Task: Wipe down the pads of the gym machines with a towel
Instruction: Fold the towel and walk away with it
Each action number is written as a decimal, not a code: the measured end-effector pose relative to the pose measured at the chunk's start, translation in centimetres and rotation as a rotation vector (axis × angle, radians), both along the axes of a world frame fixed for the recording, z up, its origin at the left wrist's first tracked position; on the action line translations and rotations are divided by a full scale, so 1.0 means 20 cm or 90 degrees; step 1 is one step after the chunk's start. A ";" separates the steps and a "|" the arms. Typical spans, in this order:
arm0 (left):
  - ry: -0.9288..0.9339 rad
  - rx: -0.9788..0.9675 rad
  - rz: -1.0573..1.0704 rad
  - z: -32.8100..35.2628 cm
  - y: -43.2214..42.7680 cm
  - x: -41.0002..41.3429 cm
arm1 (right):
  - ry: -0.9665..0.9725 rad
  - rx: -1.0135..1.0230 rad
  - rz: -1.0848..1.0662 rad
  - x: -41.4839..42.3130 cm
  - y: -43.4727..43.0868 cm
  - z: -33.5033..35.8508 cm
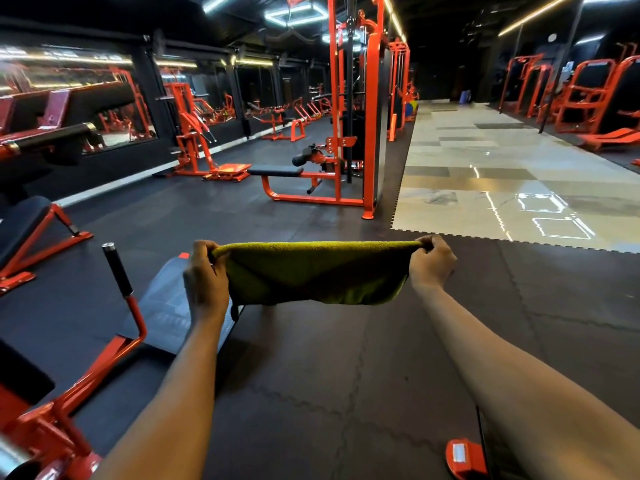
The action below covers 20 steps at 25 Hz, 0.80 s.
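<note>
Towel (313,275): fuzzy terry cloth, matt. Machine frames (301,197): glossy painted metal. Bench pad (275,171): matt upholstery. Floor mats (346,358): dull textured rubber. Tiles (485,174): polished, reflective.

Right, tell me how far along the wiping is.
Done: nothing shows as wiped; the pads give no sign either way. In hand: the left hand and right hand pinch the ends of the towel, stretched in the air, touching no pad. To do: the wiping itself, for instance the bench pad ahead and the sloped pad at left.
</note>
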<state>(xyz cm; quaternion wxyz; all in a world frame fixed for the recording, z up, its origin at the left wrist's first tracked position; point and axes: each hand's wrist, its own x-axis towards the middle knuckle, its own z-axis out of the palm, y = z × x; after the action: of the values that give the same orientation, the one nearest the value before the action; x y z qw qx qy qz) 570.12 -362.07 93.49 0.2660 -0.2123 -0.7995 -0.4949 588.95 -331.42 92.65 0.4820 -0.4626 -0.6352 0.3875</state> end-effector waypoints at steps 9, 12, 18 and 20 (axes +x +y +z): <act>0.050 0.229 0.135 0.06 0.13 0.12 | 0.116 0.071 -0.052 -0.04 -0.09 0.05; 0.017 0.139 0.116 0.01 0.11 0.09 | -0.002 0.010 -0.052 -0.02 -0.10 -0.01; -0.042 0.215 0.142 -0.02 0.09 0.12 | -0.044 0.079 -0.111 0.03 -0.13 -0.02; -0.108 0.114 0.149 -0.02 0.11 0.11 | -0.109 0.095 -0.129 0.00 -0.13 -0.01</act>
<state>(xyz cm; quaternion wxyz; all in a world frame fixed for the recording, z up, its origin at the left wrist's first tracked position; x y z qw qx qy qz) 572.24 -359.90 93.09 0.2713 -0.0506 -0.7913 -0.5456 588.88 -333.92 92.46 0.4957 -0.5185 -0.6512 0.2479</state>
